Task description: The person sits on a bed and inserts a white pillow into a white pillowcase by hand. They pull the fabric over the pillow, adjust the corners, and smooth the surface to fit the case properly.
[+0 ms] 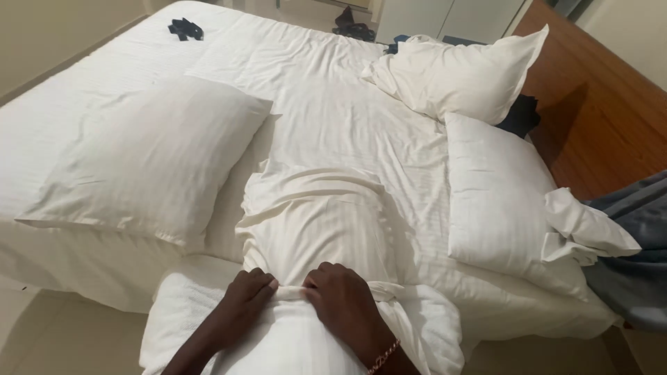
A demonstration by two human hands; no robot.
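A white pillowcase (pixel 313 222) lay drawn over a pillow at the near edge of the bed (pixel 333 90), at about 6 o'clock in the head view, its striped cloth bunched into a ridge at its open end. The left hand (pixel 246 292) gripped that ridge with its fingers curled down over the fold, clenched on the cloth. The right hand (pixel 344 298) sat just beside it, touching the same fold, knuckles up and fingers closed on the pillowcase; a thin beaded bracelet (pixel 383 355) circled its wrist. Below the hands the filled end of the pillow (pixel 299 347) bulged toward the viewer, hanging over the mattress edge.

At 10 o'clock from the hands a second white pillow (pixel 153 160) lay flat on the sheet. At 3 o'clock a third pillow (pixel 500 201) rested along the right side of the bed, its loose case end trailing off toward a grey-blue cloth (pixel 636 243). At 1 o'clock a crumpled pillow (pixel 465 73) sat propped near the far corner, with a dark garment (pixel 521 114) just behind it. A small black item (pixel 185 29) lay at 11 o'clock on the far sheet. Brown wooden floor (pixel 611 118) showed at 2 o'clock
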